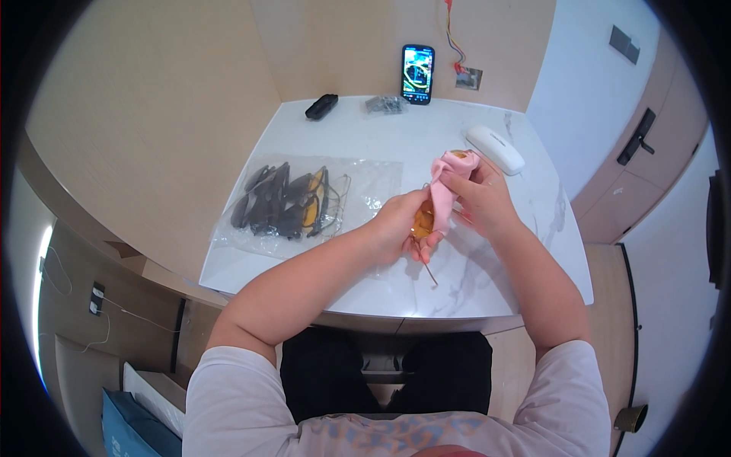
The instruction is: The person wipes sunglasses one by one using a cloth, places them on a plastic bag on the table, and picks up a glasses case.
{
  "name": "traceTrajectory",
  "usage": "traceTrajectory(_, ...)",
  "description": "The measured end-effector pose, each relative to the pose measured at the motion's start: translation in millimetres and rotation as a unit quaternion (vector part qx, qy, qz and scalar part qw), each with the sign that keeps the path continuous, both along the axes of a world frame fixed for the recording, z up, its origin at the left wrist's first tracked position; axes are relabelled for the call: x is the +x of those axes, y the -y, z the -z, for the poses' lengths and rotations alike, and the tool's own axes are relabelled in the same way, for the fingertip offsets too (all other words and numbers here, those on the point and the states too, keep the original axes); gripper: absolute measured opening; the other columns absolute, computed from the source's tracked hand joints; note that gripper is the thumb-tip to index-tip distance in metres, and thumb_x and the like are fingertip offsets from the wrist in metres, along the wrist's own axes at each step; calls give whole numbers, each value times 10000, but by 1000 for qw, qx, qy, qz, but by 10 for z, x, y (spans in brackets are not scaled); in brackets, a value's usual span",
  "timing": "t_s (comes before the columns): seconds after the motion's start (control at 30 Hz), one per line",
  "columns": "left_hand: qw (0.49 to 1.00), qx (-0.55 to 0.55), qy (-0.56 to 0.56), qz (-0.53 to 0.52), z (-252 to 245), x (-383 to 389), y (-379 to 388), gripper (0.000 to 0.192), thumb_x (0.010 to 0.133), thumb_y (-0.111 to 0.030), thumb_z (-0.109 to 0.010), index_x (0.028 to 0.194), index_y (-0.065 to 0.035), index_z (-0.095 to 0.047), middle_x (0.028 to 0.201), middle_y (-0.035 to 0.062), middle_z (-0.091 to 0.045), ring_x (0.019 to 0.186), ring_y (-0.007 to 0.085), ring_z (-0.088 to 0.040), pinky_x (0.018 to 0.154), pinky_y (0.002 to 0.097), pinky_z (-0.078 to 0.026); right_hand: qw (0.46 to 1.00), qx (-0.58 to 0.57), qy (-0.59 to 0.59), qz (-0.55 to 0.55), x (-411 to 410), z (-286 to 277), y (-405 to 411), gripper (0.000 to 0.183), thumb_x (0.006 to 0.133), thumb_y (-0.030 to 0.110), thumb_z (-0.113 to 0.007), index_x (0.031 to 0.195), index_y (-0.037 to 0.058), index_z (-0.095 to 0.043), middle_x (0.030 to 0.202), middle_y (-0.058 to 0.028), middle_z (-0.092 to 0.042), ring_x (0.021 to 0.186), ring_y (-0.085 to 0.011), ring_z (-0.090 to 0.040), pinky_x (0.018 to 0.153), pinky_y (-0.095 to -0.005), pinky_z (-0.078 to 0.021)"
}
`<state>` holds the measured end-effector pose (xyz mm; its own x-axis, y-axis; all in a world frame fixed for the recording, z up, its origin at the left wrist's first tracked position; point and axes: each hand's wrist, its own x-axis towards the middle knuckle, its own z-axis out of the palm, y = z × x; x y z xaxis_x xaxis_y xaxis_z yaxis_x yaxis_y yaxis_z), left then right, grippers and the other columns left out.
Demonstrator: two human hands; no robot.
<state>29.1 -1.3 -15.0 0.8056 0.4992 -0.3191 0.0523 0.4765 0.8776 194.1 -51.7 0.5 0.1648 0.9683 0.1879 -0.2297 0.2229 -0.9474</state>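
A pair of thin-framed glasses with amber lenses (423, 220) is held above the marble-patterned tabletop (474, 257). My left hand (397, 223) grips the glasses near the left lens, and a thin temple arm points down below its fingers. With the thumb on top, my right hand (482, 191) presses a pink cloth (446, 188) around the other lens. The cloth also drapes over the middle of the frame, hiding the bridge. Left of my hands, a clear plastic bag (374, 177) holds several pairs of glasses (280, 200), some dark and some yellow-lensed.
A white glasses case (495, 149) lies beyond my right hand. Along the back edge are a black case-like object (322, 107), a small clear packet (386, 105) and a phone (417, 74) with its screen lit, leaning on the wall. Coloured wires (453, 43) hang above a wall opening.
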Motion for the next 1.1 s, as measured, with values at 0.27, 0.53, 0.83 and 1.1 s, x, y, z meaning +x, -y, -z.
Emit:
traceTrajectory(0.27,996,79,-20,-22,-29,18,57,376,976,-342,-332,947,-37,-549,621,101,-577,469,199,-581,396,296,-454,997,-2,-1,79,69,112,-56,239,974,213,-578,1085,1,-597,944,-60,-640,761,-114,-579,601,-241,-436)
traceTrajectory(0.53,998,-16,47,-25,2,-48,-65,448,999,-381,-302,913,-33,-570,618,96,-566,437,178,-540,363,280,-416,993,7,-92,-79,127,48,-22,290,929,20,-546,1214,-27,-521,1186,-118,-579,1063,-190,-598,891,-370,-518)
traceTrajectory(0.83,1000,15,2,5,-44,-26,3,423,989,-354,-312,947,-26,-575,618,104,-575,415,192,-547,356,290,-436,994,-59,-79,-56,49,33,-34,329,874,87,-680,1164,9,-546,1079,-83,-623,962,-167,-626,820,-335,-525)
traceTrajectory(1.1,999,40,-6,-32,-60,-18,42,377,983,-344,-314,967,-40,-536,600,94,-563,432,200,-556,386,311,-435,993,-75,-84,15,56,29,-33,244,957,191,-610,1119,15,-565,1049,-84,-632,902,-164,-637,785,-326,-532)
